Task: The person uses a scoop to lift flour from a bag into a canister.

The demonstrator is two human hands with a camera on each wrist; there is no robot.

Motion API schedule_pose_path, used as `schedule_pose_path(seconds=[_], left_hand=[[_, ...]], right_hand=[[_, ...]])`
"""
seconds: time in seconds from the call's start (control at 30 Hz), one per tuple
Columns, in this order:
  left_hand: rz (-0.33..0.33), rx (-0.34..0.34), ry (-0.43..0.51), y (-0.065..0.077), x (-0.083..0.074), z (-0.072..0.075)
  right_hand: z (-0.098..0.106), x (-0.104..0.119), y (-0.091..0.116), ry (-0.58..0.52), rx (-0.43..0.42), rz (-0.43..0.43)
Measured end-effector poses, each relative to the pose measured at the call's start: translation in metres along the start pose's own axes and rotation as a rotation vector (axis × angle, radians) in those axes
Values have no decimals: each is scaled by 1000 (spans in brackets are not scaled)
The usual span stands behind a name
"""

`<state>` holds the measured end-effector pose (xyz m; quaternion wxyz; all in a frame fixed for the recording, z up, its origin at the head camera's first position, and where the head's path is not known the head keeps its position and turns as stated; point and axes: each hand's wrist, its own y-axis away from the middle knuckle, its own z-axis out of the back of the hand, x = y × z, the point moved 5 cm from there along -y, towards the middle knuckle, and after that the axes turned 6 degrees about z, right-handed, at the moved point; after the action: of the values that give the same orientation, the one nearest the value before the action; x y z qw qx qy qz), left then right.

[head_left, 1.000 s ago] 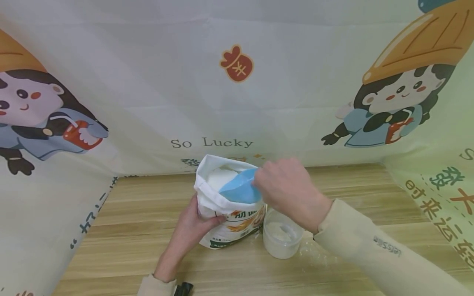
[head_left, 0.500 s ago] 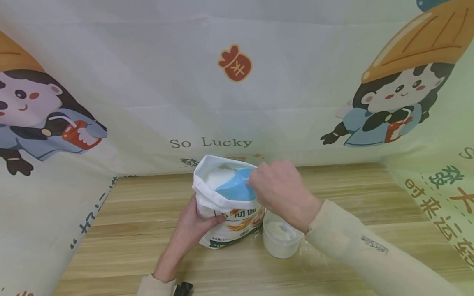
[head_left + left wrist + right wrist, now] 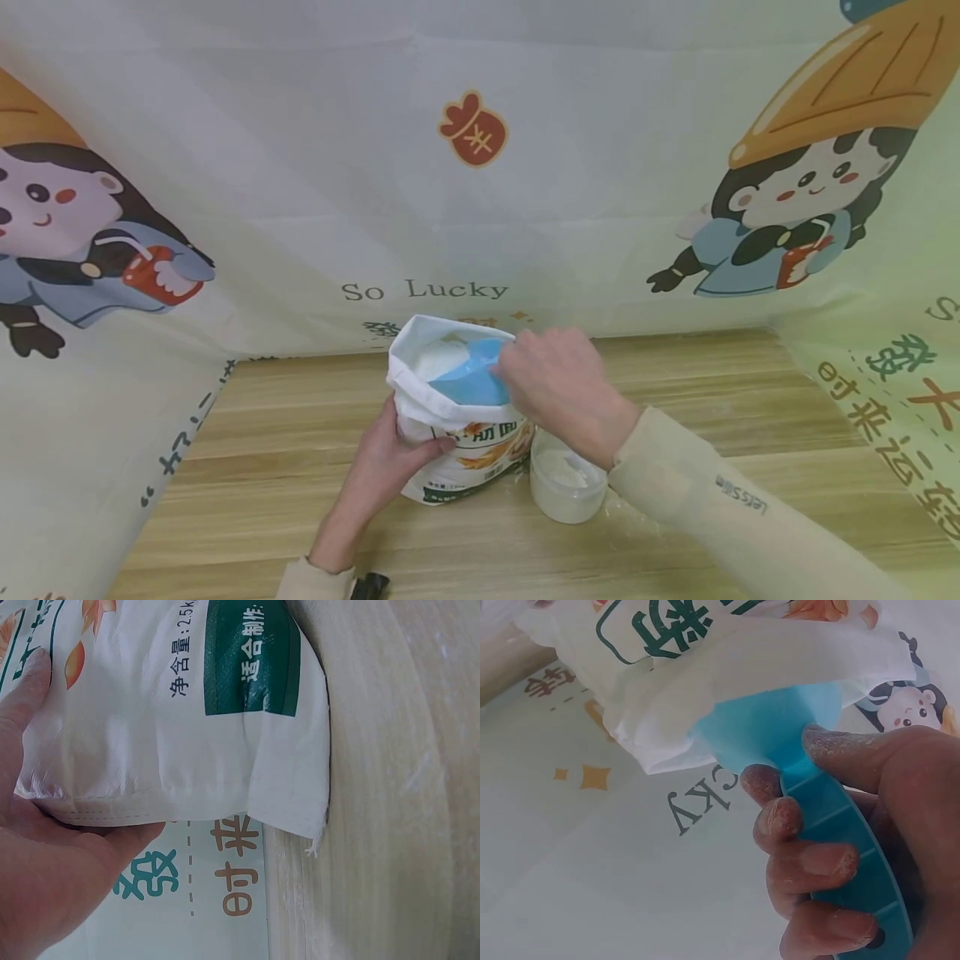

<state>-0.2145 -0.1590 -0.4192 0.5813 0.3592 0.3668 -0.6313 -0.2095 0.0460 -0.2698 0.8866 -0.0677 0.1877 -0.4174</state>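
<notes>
A white flour bag (image 3: pixel 468 454) with its top rolled down stands on the wooden table, white flour (image 3: pixel 440 360) visible inside. My left hand (image 3: pixel 382 458) grips the bag's left side, thumb across its front; the left wrist view shows this hand (image 3: pixel 67 855) at the sewn lower edge. In my right hand (image 3: pixel 558 383) is the handle of a blue scoop (image 3: pixel 472 379), whose bowl is inside the bag's mouth. From the right wrist view, the fingers are curled round the ribbed handle (image 3: pixel 847 840), powder dusting the thumb. Part of the scoop's bowl is hidden by the bag's rim.
A clear round tub (image 3: pixel 567 487) with pale flour in it stands just right of the bag, below my right wrist. White powder is scattered beside it on the table (image 3: pixel 300 433). A printed cloth backdrop (image 3: pixel 337 167) rises behind and at both sides.
My right hand has shifted a little to the left with the scoop, whose bowl goes slightly further into the bag. The left hand keeps its hold on the bag.
</notes>
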Motion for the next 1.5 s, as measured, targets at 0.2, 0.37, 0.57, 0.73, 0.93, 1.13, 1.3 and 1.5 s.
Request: schedule_pose_path(seconds=[0.2,0.37,0.57,0.73,0.93,1.13,1.3,1.5], left_hand=[[4,-5,-4,0,0,0],[8,-8,0,0,0,0],[18,-7,0,0,-1,0],[21,-4,2,0,-2,-1],[15,-11,-3,0,-3,0],[14,-12,-6,1,-3,0],[5,-18,-2,1,-3,0],[-6,-24,-4,1,-2,0]], right_hand=[[-4,-1,-3,-42,13,-30],[-8,-2,-5,-67,39,-47],[-11,-4,-7,-92,72,-74],[-15,-5,-8,-110,94,-89],[-20,-6,-9,-137,93,-101],[-26,-7,-9,-145,51,-89],[-28,-8,-7,-154,9,-78],[-29,-10,-3,-175,-33,-74]])
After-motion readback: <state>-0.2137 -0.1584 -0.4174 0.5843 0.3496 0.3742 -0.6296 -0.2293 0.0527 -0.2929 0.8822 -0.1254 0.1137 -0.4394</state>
